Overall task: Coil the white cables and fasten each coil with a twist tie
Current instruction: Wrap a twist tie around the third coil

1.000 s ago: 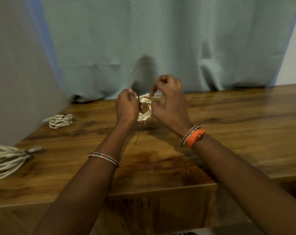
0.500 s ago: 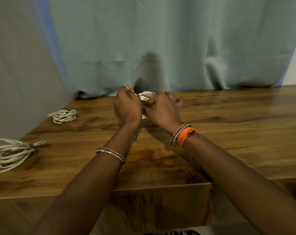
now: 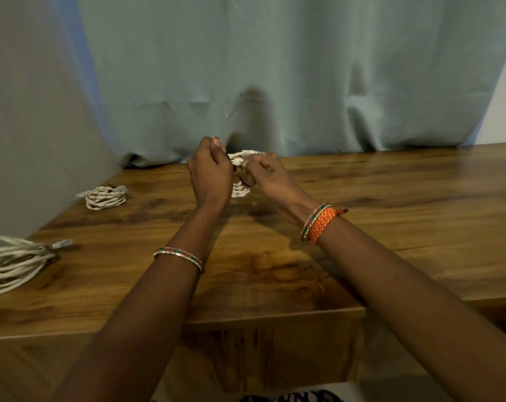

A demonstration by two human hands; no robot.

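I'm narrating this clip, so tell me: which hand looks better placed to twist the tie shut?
Probably the right hand: its fingertips sit at the dark twist tie, while the left hand grips the coil and steadies it.

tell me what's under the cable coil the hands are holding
Bare brown wooden tabletop in shadow lies below the small white cable coil, held between the left hand and right hand. The hands hide whether it touches.
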